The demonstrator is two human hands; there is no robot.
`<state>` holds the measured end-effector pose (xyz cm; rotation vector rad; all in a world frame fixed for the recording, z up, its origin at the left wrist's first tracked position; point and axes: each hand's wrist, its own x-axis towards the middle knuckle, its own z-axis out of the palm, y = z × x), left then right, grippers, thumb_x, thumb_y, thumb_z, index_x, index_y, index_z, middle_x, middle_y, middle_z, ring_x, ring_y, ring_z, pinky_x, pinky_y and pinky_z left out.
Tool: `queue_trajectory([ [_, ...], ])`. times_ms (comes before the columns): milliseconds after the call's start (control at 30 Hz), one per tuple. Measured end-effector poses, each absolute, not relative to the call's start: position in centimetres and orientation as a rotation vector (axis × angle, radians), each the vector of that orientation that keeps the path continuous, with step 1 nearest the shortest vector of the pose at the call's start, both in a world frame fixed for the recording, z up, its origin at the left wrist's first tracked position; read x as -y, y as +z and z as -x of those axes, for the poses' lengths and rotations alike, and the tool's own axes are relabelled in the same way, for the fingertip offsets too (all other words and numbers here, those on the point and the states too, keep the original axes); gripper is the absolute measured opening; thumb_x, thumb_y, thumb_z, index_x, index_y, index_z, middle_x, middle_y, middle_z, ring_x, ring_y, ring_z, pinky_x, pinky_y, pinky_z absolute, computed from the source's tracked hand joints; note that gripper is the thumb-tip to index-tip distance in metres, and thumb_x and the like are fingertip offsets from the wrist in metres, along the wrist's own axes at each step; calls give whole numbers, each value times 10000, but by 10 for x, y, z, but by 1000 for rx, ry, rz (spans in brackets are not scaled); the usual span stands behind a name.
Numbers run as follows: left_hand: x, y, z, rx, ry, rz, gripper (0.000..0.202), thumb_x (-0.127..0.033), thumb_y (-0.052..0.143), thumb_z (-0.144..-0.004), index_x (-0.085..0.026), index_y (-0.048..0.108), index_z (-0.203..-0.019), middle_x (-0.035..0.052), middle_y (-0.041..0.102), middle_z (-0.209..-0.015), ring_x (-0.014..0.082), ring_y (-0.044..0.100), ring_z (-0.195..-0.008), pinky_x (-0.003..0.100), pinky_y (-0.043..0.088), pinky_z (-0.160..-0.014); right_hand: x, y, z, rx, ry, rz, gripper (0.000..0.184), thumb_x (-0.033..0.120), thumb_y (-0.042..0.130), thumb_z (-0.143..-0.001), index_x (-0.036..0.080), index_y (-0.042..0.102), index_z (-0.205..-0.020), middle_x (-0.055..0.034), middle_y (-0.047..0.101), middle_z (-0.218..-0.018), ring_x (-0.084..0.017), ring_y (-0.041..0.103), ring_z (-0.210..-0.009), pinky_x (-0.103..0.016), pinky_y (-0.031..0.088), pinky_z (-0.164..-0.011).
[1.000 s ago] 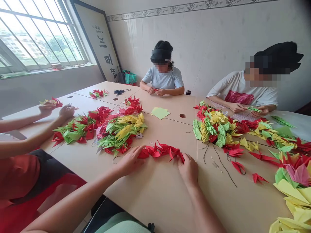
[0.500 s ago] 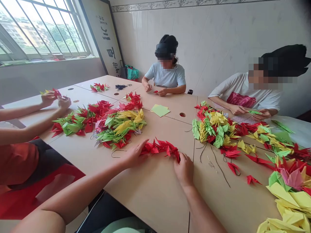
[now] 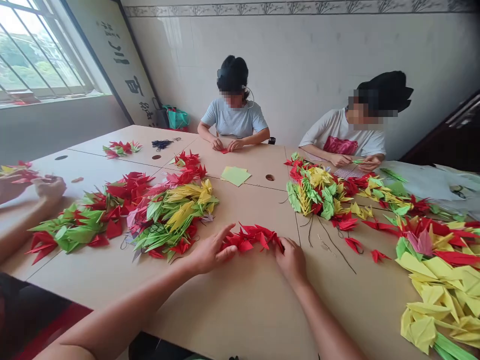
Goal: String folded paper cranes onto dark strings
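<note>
Red origami crane strand point(image 3: 251, 239), 1: left hand point(image 3: 210, 251) at its near end, fingers wide; right hand point(image 3: 290, 261) at its far end, fingers curled, holding it.

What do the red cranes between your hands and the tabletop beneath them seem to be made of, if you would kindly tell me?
The red cranes look like thin, matte folded paper, judging by their crisp creases and sharp points. The tabletop seems smooth tan laminate with a faint sheen, though painted wood is possible.

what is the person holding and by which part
A strand of red origami paper cranes: the right hand holds its right end, the open left hand touches its left end.
</note>
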<state>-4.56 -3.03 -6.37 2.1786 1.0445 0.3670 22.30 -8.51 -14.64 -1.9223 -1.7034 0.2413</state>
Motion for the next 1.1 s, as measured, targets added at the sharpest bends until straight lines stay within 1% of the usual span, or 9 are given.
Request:
queue_trajectory([
  [67,27,-61,46,-974,354,-2164,606,-509,367,-958,-199,289,-1473,127,670,-1219,227,662,-1009,348,513,-842,84,-144,-220,1667,247,1948,271,313,571,-951,189,601,-1191,-87,625,-1208,-204,644,-980,-407,550,-828],
  [133,24,-59,47,-936,347,-2153,581,-505,307,-976,-189,299,-1464,100,710,-1122,215,676,-927,332,519,-784,84,-141,-217,1623,258,1977,275,314,572,-951,189,599,-1195,-88,623,-1212,-207,643,-986,-410,549,-832],
  [233,16,-59,45,-930,375,-2158,567,-526,274,-978,-174,393,-1406,74,722,-966,222,668,-838,342,514,-742,83,-137,-212,1550,289,2007,279,314,573,-950,189,598,-1198,-88,620,-1219,-208,641,-993,-414,547,-838],
  [400,-3,-61,25,-885,490,-2179,484,-507,344,-965,-183,547,-1263,125,649,-1168,254,579,-1126,401,455,-960,84,-133,-209,1438,380,1988,288,312,579,-946,186,594,-1205,-88,616,-1224,-212,640,-1001,-420,545,-842],
  [633,-29,-49,-11,-776,487,-2058,387,-432,523,-898,-185,605,-1185,137,630,-1276,279,540,-1222,442,436,-1016,74,-116,-202,1305,638,1828,288,333,582,-942,172,610,-1179,-69,631,-1191,-226,647,-982,-408,553,-823],
  [700,-36,-45,-15,-767,497,-1966,391,-440,535,-888,-194,603,-1184,125,650,-1246,269,580,-1168,437,451,-996,62,-102,-197,1309,728,1744,297,337,590,-937,160,609,-1175,-66,637,-1171,-227,652,-969,-406,556,-809],
  [833,-49,-33,-14,-730,564,-1710,413,-461,555,-876,-166,594,-1162,109,702,-1076,211,673,-949,362,526,-858,35,-67,-186,1344,852,1576,267,347,579,-944,154,623,-1122,-59,659,-1093,-193,662,-895,-378,559,-770],
  [967,-57,-11,-7,-677,683,-1469,420,-452,691,-781,-148,611,-1058,78,699,-917,183,669,-826,336,537,-792,15,-34,-180,1330,896,1420,306,451,565,-923,164,652,-862,-11,653,-802,-175,619,-774,-325,509,-733],
  [1100,-55,12,-2,-635,817,-1294,370,-435,729,-757,-167,604,-981,22,667,-846,120,635,-731,274,525,-749,3,-10,-176,1284,989,1264,325,515,598,-867,203,645,-789,4,615,-712,-176,557,-692,-285,460,-648],
])
